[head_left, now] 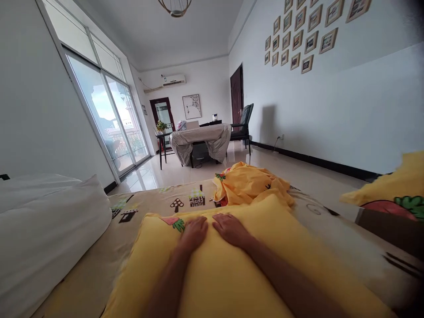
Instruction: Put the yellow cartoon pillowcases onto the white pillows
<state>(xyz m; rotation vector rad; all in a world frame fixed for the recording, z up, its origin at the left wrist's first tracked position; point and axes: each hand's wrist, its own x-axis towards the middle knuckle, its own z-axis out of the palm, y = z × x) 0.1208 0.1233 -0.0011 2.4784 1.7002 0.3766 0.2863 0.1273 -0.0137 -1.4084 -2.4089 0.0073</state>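
Two sets of fingers (pixel 200 221) lie on yellow cloth through my feed, released, laid flat with a slight bend and wrapped around nothing that I can see. The left hand (pixel 194 233) rests near the far edge of the pillow (pixel 212 276), just beside a red-and-green print (pixel 175 222) on its cover. The right hand (pixel 232 229) rests near the same edge, a narrow gap away from the left, its thumb turned inward. From my remote seat both forearms run back toward me across the pillow, which lies flat on a patterned sheet (pixel 155 198) and fills the near middle of my view.

Just beyond the pillow's far edge I have a crumpled yellow cloth (pixel 255 179) with a bit of red and green showing. To the left of the pillow sits a bulky white bundle (pixel 49 221); I can't tell what it is. Well to its right, another yellow piece (pixel 402 179) with a similar print rests over something dark.

Farther out, past the pillow and across the floor, I pick out a counter (pixel 202 132) draped in a shiny cover, with a black chair (pixel 245 119) at its right and a plant (pixel 161 126) at its left. Glass doors (pixel 102 110) stand far left of the pillow, and small frames (pixel 311 41) hang high to its right.
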